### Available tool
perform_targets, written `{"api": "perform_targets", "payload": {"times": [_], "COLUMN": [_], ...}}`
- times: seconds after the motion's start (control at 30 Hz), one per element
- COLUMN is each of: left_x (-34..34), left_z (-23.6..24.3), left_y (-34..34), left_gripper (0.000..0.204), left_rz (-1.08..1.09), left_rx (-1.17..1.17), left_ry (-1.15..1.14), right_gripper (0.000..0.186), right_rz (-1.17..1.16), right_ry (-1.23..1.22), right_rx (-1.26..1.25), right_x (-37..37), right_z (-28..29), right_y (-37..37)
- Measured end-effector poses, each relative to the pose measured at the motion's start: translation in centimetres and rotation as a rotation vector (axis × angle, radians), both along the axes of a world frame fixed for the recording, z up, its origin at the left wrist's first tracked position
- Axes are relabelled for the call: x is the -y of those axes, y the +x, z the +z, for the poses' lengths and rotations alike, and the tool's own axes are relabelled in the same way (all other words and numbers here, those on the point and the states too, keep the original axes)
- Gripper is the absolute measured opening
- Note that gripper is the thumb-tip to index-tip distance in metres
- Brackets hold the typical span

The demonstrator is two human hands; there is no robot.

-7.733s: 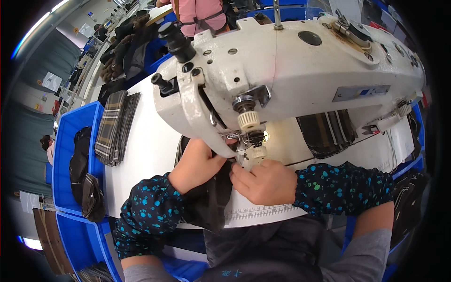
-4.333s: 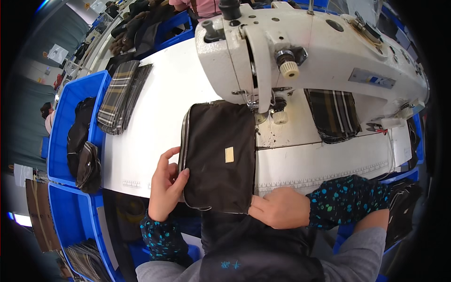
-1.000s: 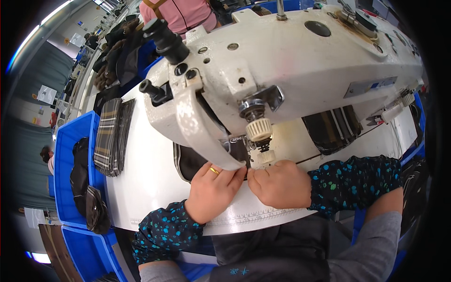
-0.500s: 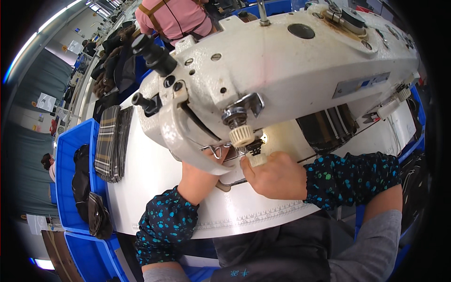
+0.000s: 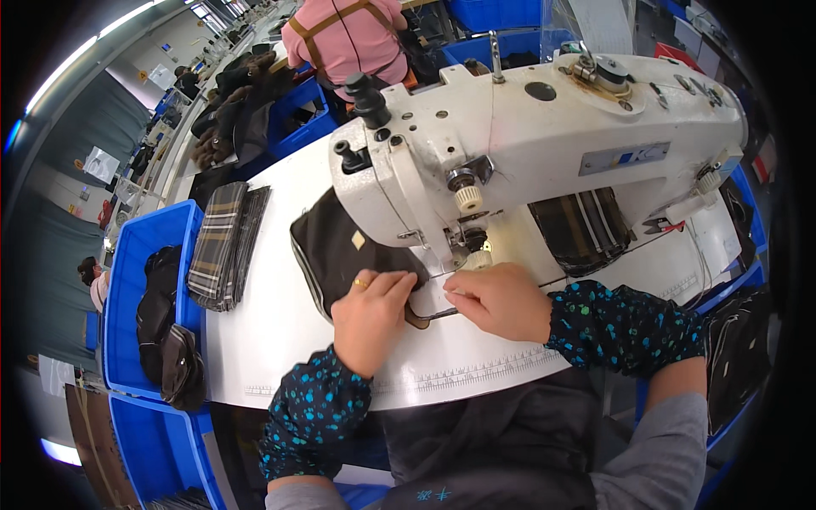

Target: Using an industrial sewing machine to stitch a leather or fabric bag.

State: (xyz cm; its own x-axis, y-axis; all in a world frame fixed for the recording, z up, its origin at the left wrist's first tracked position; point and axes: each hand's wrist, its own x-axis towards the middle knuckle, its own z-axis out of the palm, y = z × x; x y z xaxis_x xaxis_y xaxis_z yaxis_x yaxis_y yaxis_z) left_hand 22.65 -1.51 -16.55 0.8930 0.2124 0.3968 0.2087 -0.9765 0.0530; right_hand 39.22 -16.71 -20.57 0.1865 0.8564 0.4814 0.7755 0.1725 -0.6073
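Note:
A dark brown fabric piece (image 5: 327,246) with a pale edge and a small cream diamond patch lies on the white sewing table (image 5: 285,348), left of the needle area. My left hand (image 5: 370,319), a ring on one finger, has its fingers pressed together on the near right corner of this fabric. Just right of it my right hand (image 5: 503,302) is closed in a pinch near the needle of the white sewing machine (image 5: 527,127). What its fingertips hold, if anything, is too small to make out. Patterned dark sleeve covers are on both forearms.
Plaid fabric pieces are stacked on the table's left (image 5: 225,246), and more plaid pieces (image 5: 586,229) lie under the machine arm. A blue bin (image 5: 127,331) with dark items stands at the left edge. Red-handled snips (image 5: 665,226) lie at right. Beyond, a person in pink (image 5: 348,42) sits.
My left hand has come out from behind the machine head toward the near left. The dark fabric piece now shows beside it. My right hand stays near the needle, and the view has shifted.

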Motion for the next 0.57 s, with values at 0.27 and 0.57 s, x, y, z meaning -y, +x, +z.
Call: {"api": "perform_targets", "payload": {"times": [0.27,0.57], "left_x": [15.1,11.7], "left_z": [-1.6,-3.2], "left_y": [-5.8,-9.0], "left_gripper": [0.034,0.027], "left_rz": [-0.221,-0.241], "left_rx": [0.211,0.291], "left_ry": [-0.292,-0.3], "right_gripper": [0.038,0.037], "right_rz": [0.112,-0.017], "right_ry": [-0.202,-0.228], "right_rx": [-0.595,-0.572], "right_x": [3.6,21.6], "right_z": [1.1,5.8], "right_y": [-4.0,-1.3]}}
